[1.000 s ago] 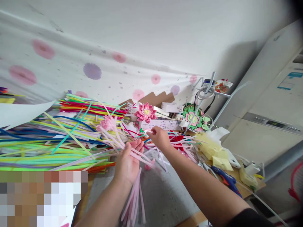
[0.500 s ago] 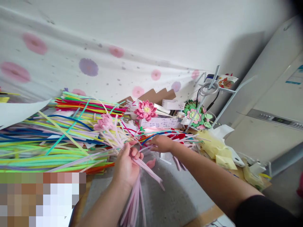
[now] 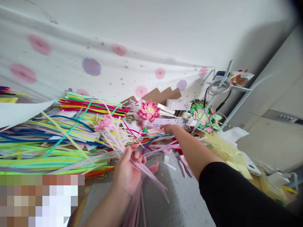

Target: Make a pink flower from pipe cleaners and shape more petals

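My left hand (image 3: 129,168) is closed round a bundle of pale pink pipe cleaners (image 3: 151,177), whose ends fan out above and below the fist. A light pink flower (image 3: 105,123) stands just beyond the upper ends. Farther off, my right hand (image 3: 168,128) reaches over the pile by a pink strip (image 3: 154,131); its fingers are too small and partly hidden to read. A darker pink flower (image 3: 149,111) with a yellow centre is behind it to the left. One loose pink petal (image 3: 154,168) lies beside my left hand on the grey board (image 3: 180,195).
Heaps of coloured pipe cleaners (image 3: 56,157) cover the left side. At the right are a metal stand (image 3: 236,105) with coiled cable, a green and pink flower piece (image 3: 202,115) and yellow plastic wrapping (image 3: 219,149). Brown cardboard (image 3: 163,96) leans at the back.
My right hand has moved farther forward, from the pipe cleaners near my left hand to the back of the pile. The view has shifted slightly. My left hand keeps its hold.
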The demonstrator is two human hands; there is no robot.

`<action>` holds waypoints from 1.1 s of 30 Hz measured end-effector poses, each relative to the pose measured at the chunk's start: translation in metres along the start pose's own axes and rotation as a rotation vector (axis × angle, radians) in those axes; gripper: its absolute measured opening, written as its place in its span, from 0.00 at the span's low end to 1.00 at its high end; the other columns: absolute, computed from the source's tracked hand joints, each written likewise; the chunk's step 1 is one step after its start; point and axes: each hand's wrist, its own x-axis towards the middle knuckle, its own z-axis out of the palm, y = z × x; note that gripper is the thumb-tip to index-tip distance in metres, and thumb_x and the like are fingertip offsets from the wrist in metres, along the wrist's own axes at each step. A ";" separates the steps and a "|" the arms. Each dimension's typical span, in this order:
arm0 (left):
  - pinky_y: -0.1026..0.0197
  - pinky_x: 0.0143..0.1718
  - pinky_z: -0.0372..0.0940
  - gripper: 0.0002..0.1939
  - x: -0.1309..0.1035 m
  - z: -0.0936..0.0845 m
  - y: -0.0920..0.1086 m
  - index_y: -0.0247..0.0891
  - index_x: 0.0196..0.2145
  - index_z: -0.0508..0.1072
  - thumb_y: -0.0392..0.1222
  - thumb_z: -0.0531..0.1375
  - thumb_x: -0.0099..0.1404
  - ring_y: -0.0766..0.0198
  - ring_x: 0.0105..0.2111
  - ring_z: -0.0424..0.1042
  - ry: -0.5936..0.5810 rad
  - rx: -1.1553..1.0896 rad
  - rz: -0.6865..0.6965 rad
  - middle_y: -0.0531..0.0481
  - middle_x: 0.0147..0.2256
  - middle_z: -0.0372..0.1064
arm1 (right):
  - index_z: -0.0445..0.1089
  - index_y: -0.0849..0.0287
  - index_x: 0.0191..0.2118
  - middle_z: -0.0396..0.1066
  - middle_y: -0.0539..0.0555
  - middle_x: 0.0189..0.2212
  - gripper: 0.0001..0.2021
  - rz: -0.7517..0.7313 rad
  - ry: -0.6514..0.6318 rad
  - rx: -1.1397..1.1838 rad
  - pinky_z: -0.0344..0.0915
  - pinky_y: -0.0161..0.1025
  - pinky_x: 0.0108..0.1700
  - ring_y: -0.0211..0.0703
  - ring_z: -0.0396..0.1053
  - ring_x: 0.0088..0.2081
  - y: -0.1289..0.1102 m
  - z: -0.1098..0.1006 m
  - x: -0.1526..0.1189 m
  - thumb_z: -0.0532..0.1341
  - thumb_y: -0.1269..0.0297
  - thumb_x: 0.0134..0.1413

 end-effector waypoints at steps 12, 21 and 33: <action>0.64 0.28 0.63 0.09 -0.001 0.000 0.000 0.34 0.29 0.70 0.40 0.53 0.63 0.72 0.18 0.57 0.006 0.006 -0.011 0.56 0.18 0.56 | 0.64 0.62 0.48 0.65 0.55 0.46 0.15 -0.002 -0.133 0.130 0.66 0.47 0.43 0.46 0.67 0.44 0.017 -0.021 -0.023 0.56 0.61 0.58; 0.64 0.28 0.64 0.09 -0.003 0.000 0.000 0.33 0.29 0.70 0.38 0.53 0.63 0.73 0.18 0.59 -0.013 0.004 -0.007 0.56 0.17 0.58 | 0.67 0.63 0.42 0.69 0.53 0.40 0.14 -0.026 -0.015 0.207 0.67 0.43 0.40 0.42 0.68 0.38 0.009 -0.060 -0.073 0.55 0.58 0.58; 0.54 0.39 0.68 0.09 -0.008 0.004 -0.001 0.32 0.38 0.70 0.38 0.53 0.64 0.59 0.33 0.74 -0.051 0.034 -0.015 0.40 0.31 0.73 | 0.67 0.62 0.33 0.66 0.55 0.26 0.12 -0.042 0.574 0.374 0.50 0.36 0.31 0.42 0.60 0.31 -0.026 -0.125 -0.137 0.52 0.59 0.56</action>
